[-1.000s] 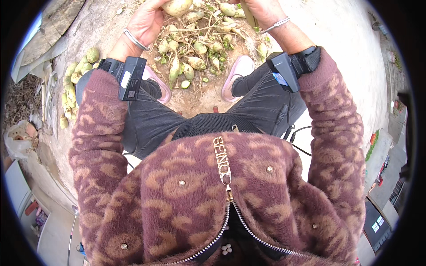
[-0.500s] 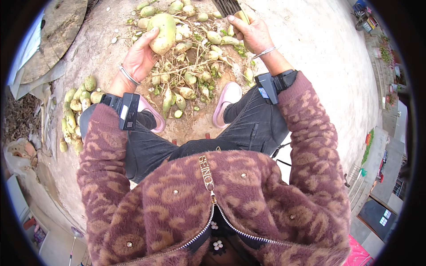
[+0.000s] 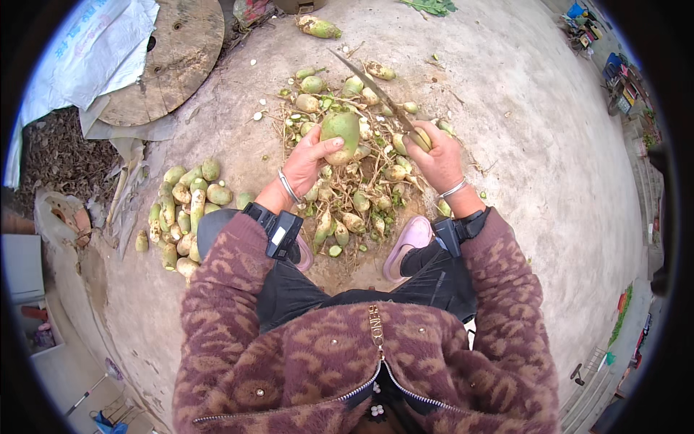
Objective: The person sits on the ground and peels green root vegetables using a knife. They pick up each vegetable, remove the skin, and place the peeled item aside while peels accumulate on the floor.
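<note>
My left hand (image 3: 309, 165) is closed round a large pale green radish (image 3: 341, 136), held above a heap of green radishes (image 3: 354, 223) with roots and leafy bits on the ground between my feet. In my right hand (image 3: 435, 160) is the handle of a knife (image 3: 387, 99). Its long dark blade slants up and to the left, beside the radish and apart from it. The fingers of both hands are wrapped round what they hold.
A pile of trimmed radishes (image 3: 189, 210) lies on the concrete ground (image 3: 535, 152) to my left. Beyond it are a round wooden disc (image 3: 177, 61), a white sack (image 3: 94, 54) and dry leaves (image 3: 69, 148). One radish (image 3: 318, 27) lies at the far side.
My head view has shifted, so more ground shows ahead. The knife has come down and now points up-left, nearer the radish. The radish stays in my left hand, turned somewhat.
</note>
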The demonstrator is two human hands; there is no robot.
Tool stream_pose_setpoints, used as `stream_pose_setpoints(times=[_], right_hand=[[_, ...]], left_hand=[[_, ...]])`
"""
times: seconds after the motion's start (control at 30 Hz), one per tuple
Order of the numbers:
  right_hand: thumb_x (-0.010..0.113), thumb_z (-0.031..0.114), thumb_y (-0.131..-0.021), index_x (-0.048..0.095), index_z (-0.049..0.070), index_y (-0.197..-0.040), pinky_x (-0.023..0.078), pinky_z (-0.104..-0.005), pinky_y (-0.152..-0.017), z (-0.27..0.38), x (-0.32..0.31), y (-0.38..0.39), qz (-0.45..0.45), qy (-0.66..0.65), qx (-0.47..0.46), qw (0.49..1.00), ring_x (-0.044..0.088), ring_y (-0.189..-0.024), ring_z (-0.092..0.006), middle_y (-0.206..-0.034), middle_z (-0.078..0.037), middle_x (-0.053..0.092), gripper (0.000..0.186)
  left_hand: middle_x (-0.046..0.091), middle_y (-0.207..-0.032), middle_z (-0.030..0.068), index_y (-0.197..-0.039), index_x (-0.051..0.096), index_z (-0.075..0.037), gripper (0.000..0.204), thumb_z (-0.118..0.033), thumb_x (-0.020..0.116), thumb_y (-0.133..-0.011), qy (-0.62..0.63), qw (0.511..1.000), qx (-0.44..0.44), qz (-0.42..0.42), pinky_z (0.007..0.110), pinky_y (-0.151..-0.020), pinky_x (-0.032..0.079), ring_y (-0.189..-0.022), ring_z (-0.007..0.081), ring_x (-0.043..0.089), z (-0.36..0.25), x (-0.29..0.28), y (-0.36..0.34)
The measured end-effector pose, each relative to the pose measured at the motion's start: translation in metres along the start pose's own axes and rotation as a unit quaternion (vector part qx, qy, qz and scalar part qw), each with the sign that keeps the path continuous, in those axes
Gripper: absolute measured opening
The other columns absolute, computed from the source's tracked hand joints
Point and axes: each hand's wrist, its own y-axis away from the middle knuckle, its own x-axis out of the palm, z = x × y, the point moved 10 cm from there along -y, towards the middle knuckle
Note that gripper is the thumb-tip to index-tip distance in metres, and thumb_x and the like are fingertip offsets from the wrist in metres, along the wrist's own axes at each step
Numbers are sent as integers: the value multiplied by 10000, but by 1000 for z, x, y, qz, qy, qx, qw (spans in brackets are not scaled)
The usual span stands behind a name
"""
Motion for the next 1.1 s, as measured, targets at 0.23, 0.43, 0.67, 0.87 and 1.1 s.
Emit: stream_pose_setpoints(times=[0.23,0.43,0.67,0.87,1.1], right_hand=[[758,171,-673,655,122,-978,514,-336,-627,59,7,15,8,99,-240,966,650,-696,-241,-791,-64,663,326],[750,135,-629,656,120,-968,502,-333,-599,66,7,16,8,109,-265,958,623,-663,-235,-761,-58,644,352],[744,126,-632,652,119,-950,498,-331,-583,61,9,16,12,114,-266,957,615,-637,-234,-744,-56,639,331],[749,120,-638,649,117,-947,502,-331,-588,63,8,15,19,113,-261,959,624,-651,-237,-757,-60,648,325],[752,171,-697,634,123,-962,509,-371,-605,34,23,20,51,81,-249,964,643,-699,-285,-763,-86,656,295]], left_hand=[[632,-1048,19,-1161,539,-29,408,7,706,-790,-123,990,37,-60,281,-854,493,-941,142,612,-9,-15,1],[630,-1003,58,-1144,543,3,509,-44,787,-701,-404,888,177,-127,290,-858,479,-915,160,594,-37,-20,3],[627,-1074,93,-1178,532,18,650,-124,848,-629,-380,893,196,-142,303,-913,465,-1000,189,603,-28,-43,-2],[632,-1069,76,-1192,517,15,653,-101,845,-640,-414,880,190,-135,287,-894,477,-986,164,607,-30,-38,-2],[617,-1104,49,-1233,473,-8,637,-54,816,-698,-212,970,85,-84,291,-905,483,-1003,150,599,-28,-16,11]])
